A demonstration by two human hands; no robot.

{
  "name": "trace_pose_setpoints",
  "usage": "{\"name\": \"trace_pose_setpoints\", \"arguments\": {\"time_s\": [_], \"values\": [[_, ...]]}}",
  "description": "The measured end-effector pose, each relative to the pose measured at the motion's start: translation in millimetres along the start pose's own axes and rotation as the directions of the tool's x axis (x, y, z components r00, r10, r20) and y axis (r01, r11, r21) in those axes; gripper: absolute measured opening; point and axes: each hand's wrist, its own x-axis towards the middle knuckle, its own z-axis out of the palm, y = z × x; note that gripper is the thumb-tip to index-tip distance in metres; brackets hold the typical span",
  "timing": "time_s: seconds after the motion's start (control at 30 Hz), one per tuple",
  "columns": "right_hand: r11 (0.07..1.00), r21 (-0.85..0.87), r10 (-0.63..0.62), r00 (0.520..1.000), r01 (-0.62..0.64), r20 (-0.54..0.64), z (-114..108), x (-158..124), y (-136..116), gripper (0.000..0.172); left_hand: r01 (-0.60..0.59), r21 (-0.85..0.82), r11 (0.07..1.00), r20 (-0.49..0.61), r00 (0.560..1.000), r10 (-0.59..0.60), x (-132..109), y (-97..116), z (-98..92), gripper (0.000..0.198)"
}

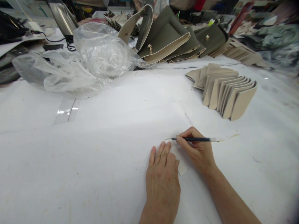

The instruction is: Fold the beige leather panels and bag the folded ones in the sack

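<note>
My right hand (198, 152) pinches a dark pen (198, 139) with a clear end, held nearly level. Its tip meets a narrow pale strip (182, 168), beside some small dark handwriting near the strip's far end. Flat on that strip lies my left hand (163, 174), fingers stretched forward, covering most of it. Only the far end and a corner on the right of the strip show. Both hands rest on the white table (105, 174).
Folded beige pieces (243, 99) stand in a fanned row at the right. Behind are olive bag parts (163, 34) with metal studs, more beige pieces (243, 51), a crumpled clear plastic bag (100, 53) and a metal kettle (63, 18). Clear tape (64, 110) crosses a seam at left.
</note>
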Motion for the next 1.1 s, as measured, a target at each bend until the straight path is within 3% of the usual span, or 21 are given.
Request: {"name": "trace_pose_setpoints", "arguments": {"time_s": [1.1], "values": [[0.999,0.019,0.040,0.999,-0.040,-0.027,0.1,1.1,3.5,0.021,0.015,-0.021,1.000,0.028,1.000,-0.014,-0.5,-0.8,-0.7,0.012]]}}
